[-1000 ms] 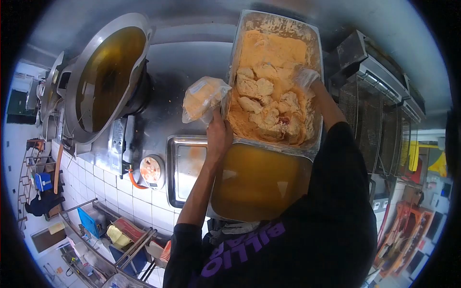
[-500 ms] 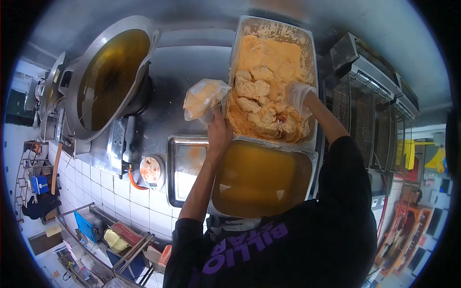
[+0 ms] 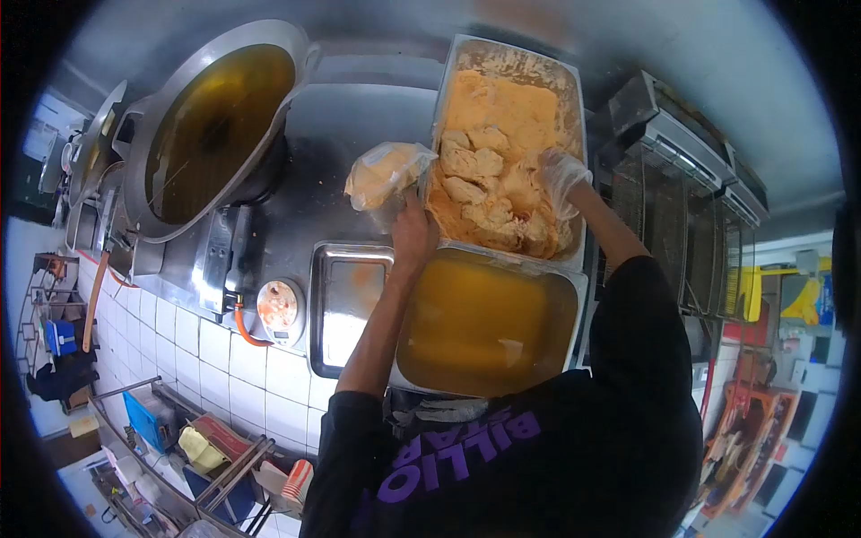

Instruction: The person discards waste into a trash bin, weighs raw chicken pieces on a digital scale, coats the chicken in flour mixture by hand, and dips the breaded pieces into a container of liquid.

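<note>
My left hand (image 3: 414, 235) is closed around the lower end of a clear plastic bag (image 3: 387, 175) that bulges with orange-tinted contents, probably flour. The bag is held just left of a deep metal tray (image 3: 579, 99) of orange flour (image 3: 502, 99). In that tray lie several lumpy flour-coated pieces (image 3: 471, 163); what is under the coating is hidden. My right hand (image 3: 565, 179), in a loose clear plastic glove, reaches into the flour at the tray's right side. Its fingers are partly hidden by the glove and flour, so I cannot tell their grip.
A wide pan of oil (image 3: 220, 134) stands on a burner at the left. Nearer me are a pan of yellowish liquid (image 3: 484, 314), a shallow metal tray (image 3: 345, 300) and a kitchen scale (image 3: 281, 312) carrying reddish pieces. Wire racks (image 3: 664, 233) stand at the right.
A reddish spot on one piece near the tray's front is now mostly covered with flour. My right hand has shifted slightly; my left hand still holds the bag. The view has tilted a little.
</note>
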